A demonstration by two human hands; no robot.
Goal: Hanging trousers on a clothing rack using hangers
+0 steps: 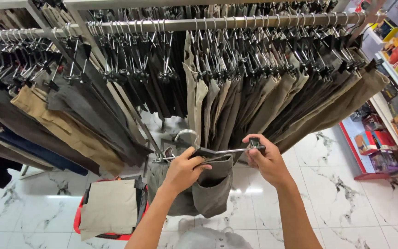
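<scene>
Hands: while both grasp one metal clip hanger (208, 151) at centre frame, left hand (184, 171) pinches a clip, right hand (266, 159) clenches the other.
Load: grey-brown trousers (210, 191) hanging folded beneath.

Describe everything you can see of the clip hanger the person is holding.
The clip hanger is shiny metal: a curved hook at the top left and a thin straight bar with a dark clip at each end. It lies roughly level, in front of the rack of trousers. The left hand grips the left clip end, the right hand pinches the right clip. Grey-brown trousers hang folded from it, the waistband caught at the left clip.
</scene>
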